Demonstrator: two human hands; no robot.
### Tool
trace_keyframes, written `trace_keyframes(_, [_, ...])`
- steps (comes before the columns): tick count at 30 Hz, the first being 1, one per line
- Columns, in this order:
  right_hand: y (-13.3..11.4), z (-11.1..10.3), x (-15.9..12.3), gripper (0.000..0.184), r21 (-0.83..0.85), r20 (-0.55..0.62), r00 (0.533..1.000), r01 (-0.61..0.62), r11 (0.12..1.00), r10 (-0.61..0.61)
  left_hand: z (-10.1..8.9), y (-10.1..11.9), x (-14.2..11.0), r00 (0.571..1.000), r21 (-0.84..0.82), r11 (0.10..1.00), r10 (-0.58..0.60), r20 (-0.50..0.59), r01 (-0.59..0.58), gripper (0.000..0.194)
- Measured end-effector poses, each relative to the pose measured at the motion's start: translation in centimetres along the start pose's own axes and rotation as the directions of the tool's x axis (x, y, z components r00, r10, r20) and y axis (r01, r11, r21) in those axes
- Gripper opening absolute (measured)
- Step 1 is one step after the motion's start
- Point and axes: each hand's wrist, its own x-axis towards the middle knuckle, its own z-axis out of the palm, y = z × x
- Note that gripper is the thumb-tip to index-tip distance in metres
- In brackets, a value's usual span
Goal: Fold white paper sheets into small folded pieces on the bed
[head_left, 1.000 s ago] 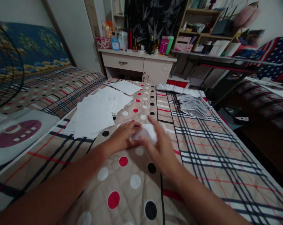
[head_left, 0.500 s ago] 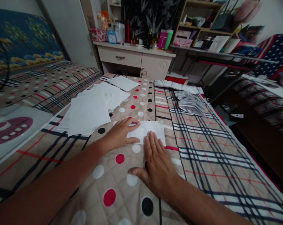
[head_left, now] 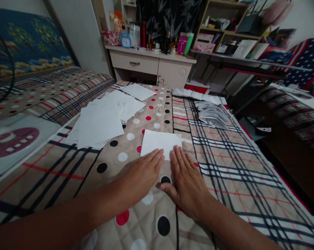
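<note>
A folded sheet of white paper [head_left: 160, 140] lies flat on the quilted bedspread [head_left: 130, 187] in front of me. My left hand [head_left: 146, 170] rests with its fingers stretched out on the near edge of the paper. Flat beside it, my right hand [head_left: 186, 178] presses its fingertips on the paper's near right corner, thumb spread to the left. Neither hand grips anything. Left of the folded paper is a loose pile of white sheets [head_left: 99, 125], some with faint print. On the right lies a fanned stack of folded papers [head_left: 212, 114].
A long row of white folded paper [head_left: 198, 95] lies behind the fanned stack. At left is a clear plastic bag with a purple print [head_left: 13, 142], near a fan guard [head_left: 12, 69]. A white dresser [head_left: 146, 66] stands beyond the bed's far end.
The paper was lifted and blurred between both hands, then laid flat. My left hand has moved from the paper's left edge to its near edge; my right hand has come down flat.
</note>
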Motion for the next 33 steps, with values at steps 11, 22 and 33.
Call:
trace_keyframes(11, [-4.0,-1.0,1.6,0.104,0.104,0.029,0.994,0.099,0.990,-0.103,0.4,-2.6,-2.9,0.986,0.019,0.986,-0.163,0.038,0.163,0.050])
trace_keyframes(22, [-0.7,-0.4,-0.1,0.104,0.168,0.035,0.994,0.093,0.981,-0.100,0.2,-3.2,-4.1,0.988,0.003,0.990,-0.137,-0.064,0.138,0.051])
trace_keyframes(33, [0.0,-0.2,-1.2,0.101,0.043,-0.038,0.997,0.075,0.996,-0.074,-6.5,-0.6,-0.7,0.965,-0.128,0.986,-0.135,-0.223,0.108,0.019])
